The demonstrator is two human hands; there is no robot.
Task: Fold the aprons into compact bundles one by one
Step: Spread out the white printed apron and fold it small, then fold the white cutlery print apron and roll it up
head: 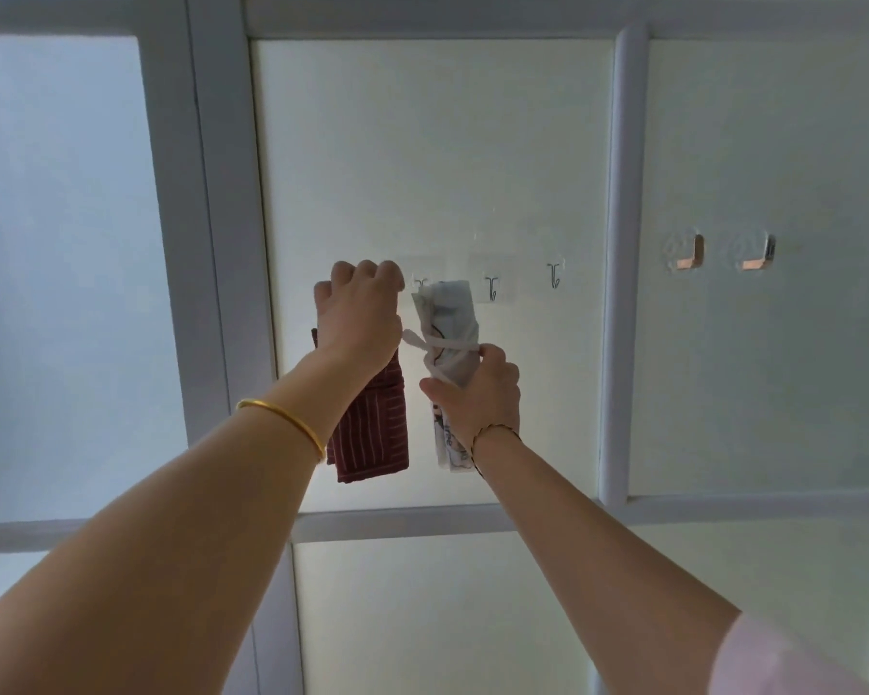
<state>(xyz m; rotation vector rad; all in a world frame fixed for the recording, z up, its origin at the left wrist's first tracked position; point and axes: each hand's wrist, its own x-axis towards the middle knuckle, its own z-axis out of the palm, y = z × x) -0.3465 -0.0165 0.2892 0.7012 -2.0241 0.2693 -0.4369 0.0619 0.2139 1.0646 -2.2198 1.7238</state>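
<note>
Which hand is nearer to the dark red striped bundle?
Left. The left hand is raised directly above the dark red striped bundle, its wrist overlapping the bundle's top. The right hand is beside it, gripping the white bundle.

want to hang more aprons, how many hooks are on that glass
5: three wire hooks, at the white bundle's top, right of it, farther right; two copper hooks. Hands may hide more.

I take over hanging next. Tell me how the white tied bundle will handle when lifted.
The white apron bundle is probably soft and light: the right hand alone holds it. Its tie should keep it compact, though the untied lower end may flop.
</note>
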